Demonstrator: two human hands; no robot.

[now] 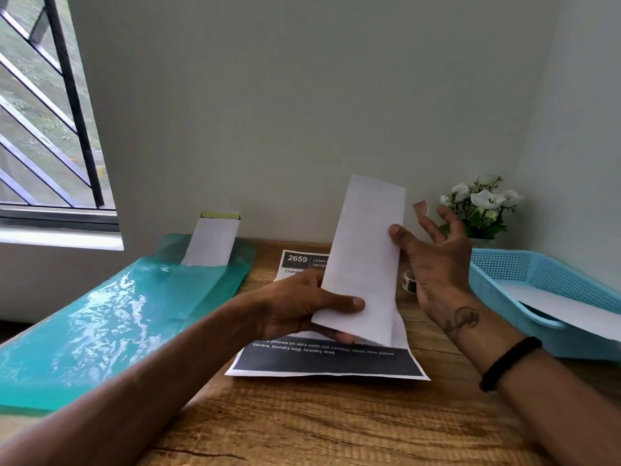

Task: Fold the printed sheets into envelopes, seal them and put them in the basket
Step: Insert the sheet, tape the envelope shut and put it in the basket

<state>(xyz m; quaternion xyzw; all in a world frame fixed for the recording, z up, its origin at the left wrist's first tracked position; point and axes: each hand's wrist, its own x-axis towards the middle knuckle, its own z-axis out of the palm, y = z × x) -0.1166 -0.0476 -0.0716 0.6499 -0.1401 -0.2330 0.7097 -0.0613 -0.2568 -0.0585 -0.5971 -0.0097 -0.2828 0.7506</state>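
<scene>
My left hand grips the lower end of a folded white envelope, which stands upright above the table. My right hand has its thumb against the envelope's right edge and its fingers spread apart. A small piece of clear tape sticks to one fingertip. Under the hands lie the printed sheets, with a dark band and white text along the near edge. The light blue basket stands at the right and holds a white envelope.
A roll of tape sits on the wooden table behind my right hand. A teal plastic folder lies at the left with a white envelope sticking out. White flowers stand in the back corner.
</scene>
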